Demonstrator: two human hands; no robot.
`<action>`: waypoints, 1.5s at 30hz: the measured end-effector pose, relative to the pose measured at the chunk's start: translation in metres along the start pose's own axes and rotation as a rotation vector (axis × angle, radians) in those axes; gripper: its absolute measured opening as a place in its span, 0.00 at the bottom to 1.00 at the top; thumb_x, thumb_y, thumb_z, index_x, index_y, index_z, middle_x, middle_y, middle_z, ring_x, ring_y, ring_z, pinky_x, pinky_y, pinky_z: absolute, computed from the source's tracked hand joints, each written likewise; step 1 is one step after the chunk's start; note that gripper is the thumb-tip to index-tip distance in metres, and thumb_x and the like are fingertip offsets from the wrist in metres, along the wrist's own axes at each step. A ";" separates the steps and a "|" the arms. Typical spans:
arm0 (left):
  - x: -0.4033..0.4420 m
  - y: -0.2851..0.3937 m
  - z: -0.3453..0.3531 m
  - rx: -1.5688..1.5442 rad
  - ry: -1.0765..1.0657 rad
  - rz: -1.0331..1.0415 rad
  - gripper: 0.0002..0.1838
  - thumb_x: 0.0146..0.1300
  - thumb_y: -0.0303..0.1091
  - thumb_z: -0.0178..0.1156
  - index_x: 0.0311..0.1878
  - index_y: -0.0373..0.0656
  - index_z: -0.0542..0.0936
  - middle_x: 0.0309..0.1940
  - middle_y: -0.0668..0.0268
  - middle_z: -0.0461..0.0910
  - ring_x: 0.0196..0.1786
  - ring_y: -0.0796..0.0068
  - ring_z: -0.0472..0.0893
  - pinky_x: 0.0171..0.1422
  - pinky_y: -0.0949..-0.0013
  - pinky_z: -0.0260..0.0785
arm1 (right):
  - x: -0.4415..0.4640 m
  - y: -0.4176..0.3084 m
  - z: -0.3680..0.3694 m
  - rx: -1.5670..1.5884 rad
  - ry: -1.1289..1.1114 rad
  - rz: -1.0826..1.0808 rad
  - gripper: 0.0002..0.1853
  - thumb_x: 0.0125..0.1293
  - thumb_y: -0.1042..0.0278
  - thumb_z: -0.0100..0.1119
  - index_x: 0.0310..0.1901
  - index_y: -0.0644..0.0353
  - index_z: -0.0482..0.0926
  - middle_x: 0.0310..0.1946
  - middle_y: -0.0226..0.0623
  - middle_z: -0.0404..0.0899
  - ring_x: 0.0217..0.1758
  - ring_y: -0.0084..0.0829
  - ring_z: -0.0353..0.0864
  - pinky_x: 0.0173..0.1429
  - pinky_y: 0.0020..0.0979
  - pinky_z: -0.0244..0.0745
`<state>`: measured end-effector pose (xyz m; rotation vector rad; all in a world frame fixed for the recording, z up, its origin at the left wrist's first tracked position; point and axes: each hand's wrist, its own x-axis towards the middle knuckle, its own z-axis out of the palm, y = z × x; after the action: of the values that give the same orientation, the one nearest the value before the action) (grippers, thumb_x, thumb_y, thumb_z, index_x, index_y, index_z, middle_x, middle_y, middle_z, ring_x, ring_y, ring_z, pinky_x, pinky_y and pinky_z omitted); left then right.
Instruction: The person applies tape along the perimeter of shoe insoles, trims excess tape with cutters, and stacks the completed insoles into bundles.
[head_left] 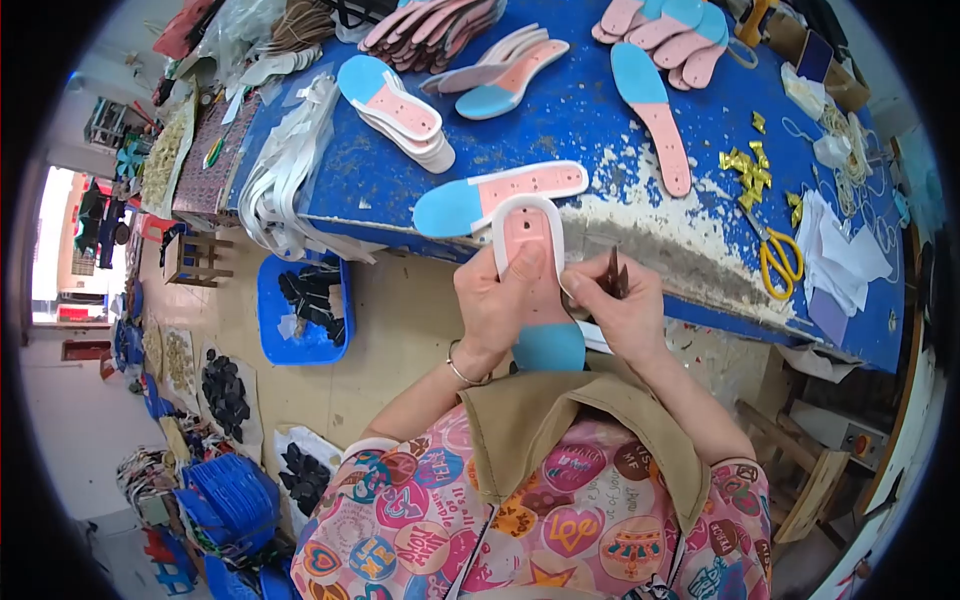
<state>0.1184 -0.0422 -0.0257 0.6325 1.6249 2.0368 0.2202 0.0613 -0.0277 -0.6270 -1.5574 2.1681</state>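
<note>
A pink and blue insole (530, 255) with a white strip round its heel end stands upright in front of me, its blue end down. My left hand (497, 298) is closed on its left side, the thumb on the pink face. At its right edge my right hand (622, 308) pinches the white strip between thumb and finger. Dark pointed metal blades (614, 275), apparently a small cutter, stick up from the same hand. Just behind, another pink and blue insole (500, 195) lies on the blue table (400, 215).
Stacked insoles (402, 112) lie farther back. White strips (290, 165) hang over the left table edge. Yellow-handled scissors (780, 262), gold pieces (748, 172) and white cloth (835, 250) lie at the right. A blue bin (303, 352) stands on the floor.
</note>
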 end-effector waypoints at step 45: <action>0.035 0.020 -0.031 0.019 -0.025 -0.221 0.12 0.53 0.26 0.61 0.39 0.31 0.75 0.31 0.56 0.80 0.33 0.70 0.81 0.37 0.70 0.75 | 0.007 0.003 -0.101 -0.354 -0.659 0.413 0.18 0.51 0.67 0.66 0.43 0.63 0.75 0.21 0.28 0.76 0.22 0.18 0.74 0.27 0.19 0.69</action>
<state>0.0708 -0.0486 -0.0095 0.4608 1.6241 1.8492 0.2716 0.1420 -0.0600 -0.3660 -2.3639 2.5910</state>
